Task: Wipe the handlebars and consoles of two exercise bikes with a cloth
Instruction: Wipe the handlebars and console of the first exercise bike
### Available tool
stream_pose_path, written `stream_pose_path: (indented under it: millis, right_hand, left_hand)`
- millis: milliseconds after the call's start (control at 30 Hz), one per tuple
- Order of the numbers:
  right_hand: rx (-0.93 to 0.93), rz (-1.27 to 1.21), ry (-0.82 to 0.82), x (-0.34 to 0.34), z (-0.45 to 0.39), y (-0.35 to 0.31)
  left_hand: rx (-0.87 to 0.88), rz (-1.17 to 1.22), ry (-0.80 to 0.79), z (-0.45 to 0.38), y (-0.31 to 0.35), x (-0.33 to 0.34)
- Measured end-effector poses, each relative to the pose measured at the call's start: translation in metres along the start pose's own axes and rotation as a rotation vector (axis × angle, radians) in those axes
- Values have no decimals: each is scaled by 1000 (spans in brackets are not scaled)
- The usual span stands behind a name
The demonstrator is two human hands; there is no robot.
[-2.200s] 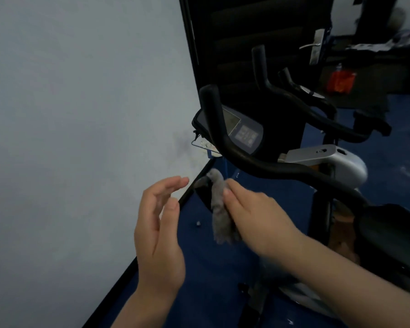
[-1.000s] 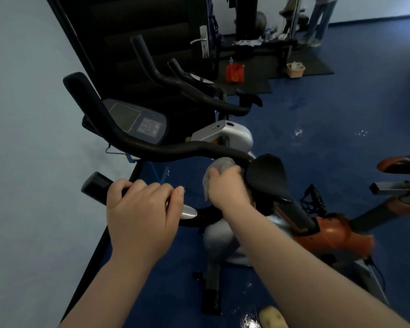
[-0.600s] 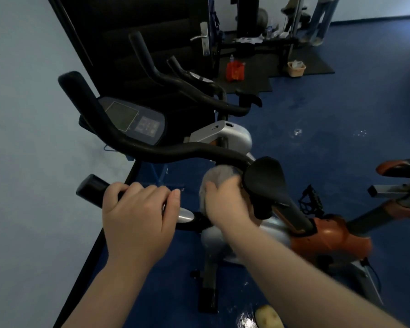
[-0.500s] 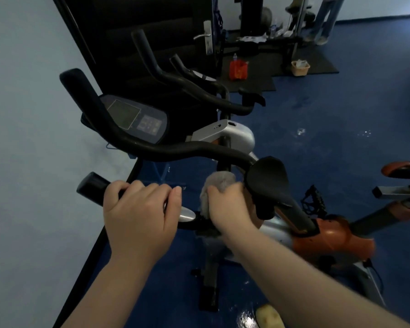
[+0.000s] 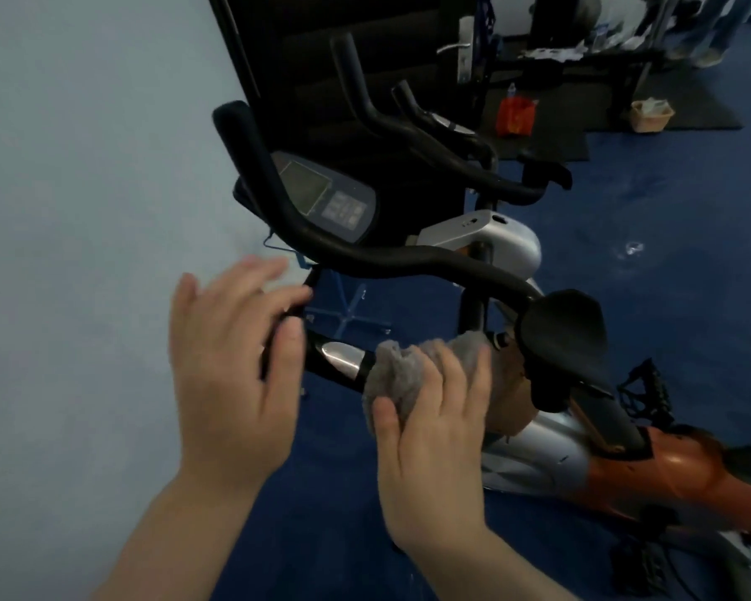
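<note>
Head view: right hand (image 5: 434, 431) fingers clench the soft, light grey cloth (image 5: 397, 375), bunched against the near handlebar (image 5: 343, 360), a firm rigid hold; left hand (image 5: 230, 366) is spread, released.

The console (image 5: 321, 197) sits behind the long handlebar (image 5: 365, 253), which crosses in front of it, with the wall (image 5: 83, 167) to the console's left. Below and in front of the console, the left hand (image 5: 230, 375) hovers over the lower bar (image 5: 339, 360), and the right hand (image 5: 434, 431) presses the cloth (image 5: 402, 375) on that bar to its right. A second bike's handlebar (image 5: 417, 128) stands behind and right of the console; a saddle (image 5: 564, 340) lies to its lower right.
</note>
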State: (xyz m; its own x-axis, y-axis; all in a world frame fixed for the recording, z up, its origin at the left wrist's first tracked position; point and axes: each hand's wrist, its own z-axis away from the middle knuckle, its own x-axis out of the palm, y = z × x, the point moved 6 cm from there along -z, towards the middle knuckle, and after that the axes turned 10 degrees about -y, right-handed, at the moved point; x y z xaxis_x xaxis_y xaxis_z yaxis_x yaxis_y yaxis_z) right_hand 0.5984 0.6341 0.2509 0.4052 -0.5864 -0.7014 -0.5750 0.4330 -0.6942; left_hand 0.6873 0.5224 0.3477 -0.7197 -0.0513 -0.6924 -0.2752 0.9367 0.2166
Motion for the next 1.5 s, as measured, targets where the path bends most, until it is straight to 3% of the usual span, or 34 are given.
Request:
stream_pose_path:
  millis: [167, 300, 400, 500, 600, 700, 800, 867, 933, 1000, 1100, 1267, 1433, 1500]
  right_hand:
    - [-284, 270, -141, -10, -29, -29]
    - [-395, 255, -215, -21, -33, -30]
    - [-490, 319, -291, -5, -57, -78]
    - [-446, 10, -424, 17, -92, -99]
    - [-560, 208, -205, -2, -61, -82]
    - [-588, 356, -222, -4, -51, -72]
    - [-457, 80, -395, 9, -82, -105]
    - [-501, 29, -309, 11, -79, -116]
    - [-567, 225, -226, 4, -61, -102]
    - [-476, 288, -229, -6, -48, -65]
    - [-400, 251, -250, -20, -41, -18]
    - [-554, 261, -235, -38, -41, 17]
    - [42, -191, -100, -30, -42, 44]
    - [179, -448, -87, -15, -21, 38]
  left_hand:
    - [-321, 357, 70, 9, -29, -3]
    - [-387, 506, 51, 20, -27, 6]
    - [-448, 618, 42, 25, -25, 12]
    - [-460, 685, 53, 24, -22, 14]
    - [-465, 703, 32, 27, -23, 15]
    - [-467, 686, 18, 28, -23, 17]
    - [-441, 727, 53, 23, -18, 15]
    - [-391, 744, 50, 21, -11, 13]
    - [-444, 720, 40, 27, -12, 15]
    - [-475, 600, 23, 32, -14, 17]
    - [-306, 294, -42, 21, 5, 21]
    - [-38, 79, -252, 14, 29, 59]
    - [36, -97, -136, 16, 26, 74]
    - [44, -93, -96, 17, 25, 73]
